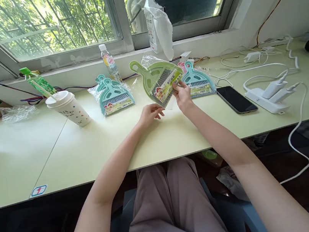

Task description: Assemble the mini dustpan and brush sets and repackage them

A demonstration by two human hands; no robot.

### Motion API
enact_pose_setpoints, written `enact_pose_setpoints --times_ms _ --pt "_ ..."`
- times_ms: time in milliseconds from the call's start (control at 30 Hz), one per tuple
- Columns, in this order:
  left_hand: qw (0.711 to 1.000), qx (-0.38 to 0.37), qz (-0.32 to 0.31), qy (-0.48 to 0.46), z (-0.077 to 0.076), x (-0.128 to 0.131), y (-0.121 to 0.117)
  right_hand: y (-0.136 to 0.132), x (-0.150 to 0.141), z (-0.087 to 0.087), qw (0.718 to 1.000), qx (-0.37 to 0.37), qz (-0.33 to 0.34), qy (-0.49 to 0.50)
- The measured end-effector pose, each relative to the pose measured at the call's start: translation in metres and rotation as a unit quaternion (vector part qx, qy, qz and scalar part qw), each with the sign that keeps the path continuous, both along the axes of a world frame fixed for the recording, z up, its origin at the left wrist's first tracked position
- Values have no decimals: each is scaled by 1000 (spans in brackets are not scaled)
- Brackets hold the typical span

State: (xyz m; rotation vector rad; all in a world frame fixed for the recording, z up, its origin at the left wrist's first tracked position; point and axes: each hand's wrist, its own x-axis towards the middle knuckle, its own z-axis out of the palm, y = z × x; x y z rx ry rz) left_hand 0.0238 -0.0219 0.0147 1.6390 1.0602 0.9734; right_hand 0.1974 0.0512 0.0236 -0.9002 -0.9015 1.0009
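A green dustpan and brush set (149, 80) in a clear wrapper is held up at a tilt above the table, its handle pointing to the upper left. My right hand (182, 94) is closed on its right side, thumb over the printed label. At the lower corner of the package, my left hand (152, 115) has its fingers curled and pinching the edge of it. On the left lie teal dustpan and brush sets (115, 94) in clear wrap. Behind my right hand is another teal set (198, 80), with a pink one (182, 66) partly hidden behind it.
A paper cup (67, 107) with a straw, a green-capped bottle (39, 81) and a clear bottle (110, 62) stand to the left. To the right are a black phone (236, 99), a white power strip (267, 101) and cables. A tissue pack (155, 26) sits on the sill.
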Motion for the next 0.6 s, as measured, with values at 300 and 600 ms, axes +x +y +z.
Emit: enact_pose_setpoints --times_ms 300,600 --pt "999 -2 -5 -37 5 -3 -1 -3 -4 1 1000 -13 -1 6" --pt "999 -4 15 -39 7 -5 0 7 3 -7 1000 -13 10 2"
